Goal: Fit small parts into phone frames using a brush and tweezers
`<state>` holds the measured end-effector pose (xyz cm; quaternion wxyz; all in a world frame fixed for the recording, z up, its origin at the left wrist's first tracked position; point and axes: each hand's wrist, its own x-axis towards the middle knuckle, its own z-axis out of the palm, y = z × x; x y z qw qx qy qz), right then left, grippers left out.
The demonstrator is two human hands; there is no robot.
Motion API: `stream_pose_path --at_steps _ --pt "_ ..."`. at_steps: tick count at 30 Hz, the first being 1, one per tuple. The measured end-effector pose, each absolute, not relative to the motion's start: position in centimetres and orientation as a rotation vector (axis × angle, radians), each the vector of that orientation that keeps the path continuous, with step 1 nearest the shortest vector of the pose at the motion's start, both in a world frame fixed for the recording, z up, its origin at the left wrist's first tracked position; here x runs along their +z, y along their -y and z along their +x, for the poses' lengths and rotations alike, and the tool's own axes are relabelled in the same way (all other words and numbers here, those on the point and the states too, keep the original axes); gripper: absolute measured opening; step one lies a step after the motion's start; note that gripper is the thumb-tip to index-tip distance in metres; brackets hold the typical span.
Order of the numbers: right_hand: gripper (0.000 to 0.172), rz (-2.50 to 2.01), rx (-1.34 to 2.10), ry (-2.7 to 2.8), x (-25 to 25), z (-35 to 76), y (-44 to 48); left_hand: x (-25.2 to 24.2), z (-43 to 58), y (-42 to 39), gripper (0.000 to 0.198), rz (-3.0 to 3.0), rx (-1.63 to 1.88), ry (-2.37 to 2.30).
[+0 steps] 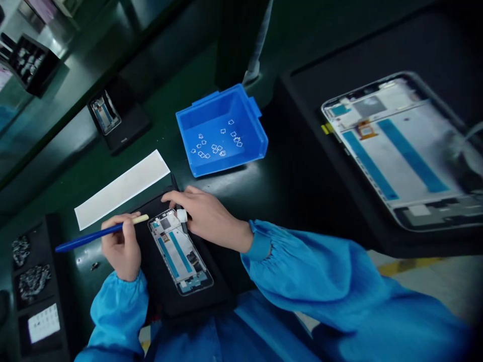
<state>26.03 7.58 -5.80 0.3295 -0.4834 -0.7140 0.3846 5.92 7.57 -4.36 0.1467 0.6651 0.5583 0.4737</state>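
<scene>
Flat rectangular phone frame (175, 249) on black pad (188, 306); left hand (123, 246) beside frame, fingers gripping slim, smooth blue stick (90, 237). Right hand (211, 218) at frame's upper right — fingers bent, grip (dark, partly hidden) unclear.

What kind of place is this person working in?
It looks like an electronics workshop or factory, though I can't be sure which. The clues are the opened phone-like device in front of the person, the blue parts bin and the sectioned black tray.
</scene>
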Motion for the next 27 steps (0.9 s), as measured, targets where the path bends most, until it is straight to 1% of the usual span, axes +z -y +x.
stream_pose_path --at_steps 2,5,7,9,12,15,17,21,24,27 --pt "0.046 -1.262 0.989 1.871 -5.8 26.0 -7.5 -3.7 5.3 -7.1 0.009 2.042 1.234 -1.550" --pt "0.047 -1.274 0.933 1.913 -5.7 25.9 -7.3 -3.3 4.6 -6.2 0.020 2.337 0.832 -1.479" --pt "0.044 -1.270 0.911 1.939 -5.6 25.8 -7.2 -3.6 4.5 -5.7 0.027 2.487 0.592 -1.432" --pt "0.040 -1.260 0.912 1.951 -5.6 25.8 -7.1 -4.2 4.4 -5.5 0.033 2.609 0.446 -1.412" --pt "0.039 -1.253 0.947 1.946 -5.8 25.8 -7.1 -4.9 4.2 -5.4 0.038 2.775 0.289 -1.447" --pt "0.050 -1.247 1.001 1.937 -6.1 25.9 -7.1 -5.1 3.9 -5.5 0.039 2.901 0.173 -1.450" --pt "0.057 -1.250 1.039 1.926 -6.3 26.0 -7.2 -5.0 3.8 -5.5 0.040 2.946 0.162 -1.416" --pt "0.059 -1.249 1.120 1.874 -6.6 26.1 -7.4 -5.0 4.0 -5.4 0.038 2.989 0.143 -1.401" --pt "0.058 -1.233 1.126 1.819 -7.0 26.1 -7.4 -5.1 4.5 -5.3 0.040 2.978 0.022 -1.438" --pt "0.048 -1.242 1.102 1.777 -7.4 25.8 -7.2 -5.0 4.8 -5.0 0.048 2.907 -0.144 -1.476"
